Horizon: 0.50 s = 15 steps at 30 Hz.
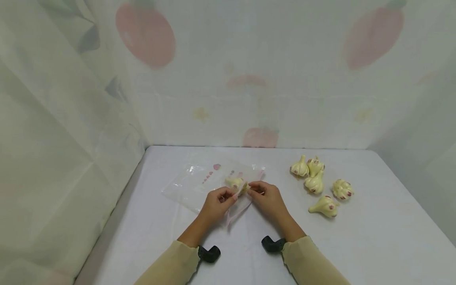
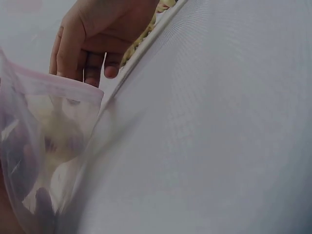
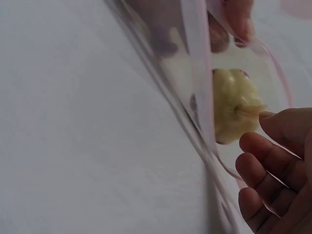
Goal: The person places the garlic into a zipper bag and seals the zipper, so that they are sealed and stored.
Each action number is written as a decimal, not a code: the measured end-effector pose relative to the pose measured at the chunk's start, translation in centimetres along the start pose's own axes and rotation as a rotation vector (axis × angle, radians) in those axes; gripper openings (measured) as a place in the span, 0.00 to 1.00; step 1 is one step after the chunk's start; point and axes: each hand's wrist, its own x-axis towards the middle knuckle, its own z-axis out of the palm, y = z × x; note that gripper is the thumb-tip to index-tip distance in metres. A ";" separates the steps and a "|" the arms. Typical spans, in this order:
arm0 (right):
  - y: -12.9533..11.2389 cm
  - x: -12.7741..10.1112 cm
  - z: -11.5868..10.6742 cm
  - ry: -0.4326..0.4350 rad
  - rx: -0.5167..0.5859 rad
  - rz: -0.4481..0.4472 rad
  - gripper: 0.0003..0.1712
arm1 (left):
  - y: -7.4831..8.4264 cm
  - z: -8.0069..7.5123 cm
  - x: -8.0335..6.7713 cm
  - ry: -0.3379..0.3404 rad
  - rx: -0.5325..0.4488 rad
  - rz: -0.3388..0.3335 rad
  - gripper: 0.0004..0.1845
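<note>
From where I stand, a person in beige sleeves (image 1: 167, 265) has both hands over a white table (image 1: 384, 245), working at the mouth of a clear plastic bag (image 1: 190, 186). The left hand (image 1: 216, 204) pinches the bag's pink-trimmed edge between thumb and fingers, on the left side of the mouth. A pale yellow garlic bulb (image 3: 236, 105) lies just inside that mouth, its stem pointing into the bag and its rooty end turned toward the right hand (image 1: 268, 198). The right fingers are loosely bent and parted, with the thumb and index finger right at the root end; I see no grip on the bulb, and I can't tell whether they touch it. The bag lies flattened on the table, pink and red motifs printed on its face, its far end spreading away to the left.

Off to the person's right, five more garlic bulbs (image 1: 315, 183) lie on the table. Three are bunched together toward the back, one sits to the right of them, and one lies nearest the person with its stem pointing left. A black device (image 1: 209, 254) shows at each wrist. Behind the table hangs a pale cloth (image 1: 213, 75) printed with big strawberries.
</note>
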 end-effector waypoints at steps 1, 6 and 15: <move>0.0 0.1 -0.3 0.009 -0.006 0.004 0.12 | 0.0 0.0 0.0 0.004 0.000 -0.005 0.03; 0.1 0.7 -2.7 0.099 -0.086 0.002 0.13 | 0.1 0.0 0.0 0.015 -0.003 -0.018 0.03; 1.3 1.2 -8.8 0.615 -0.049 0.092 0.15 | -0.2 0.2 0.4 -0.007 0.000 -0.036 0.04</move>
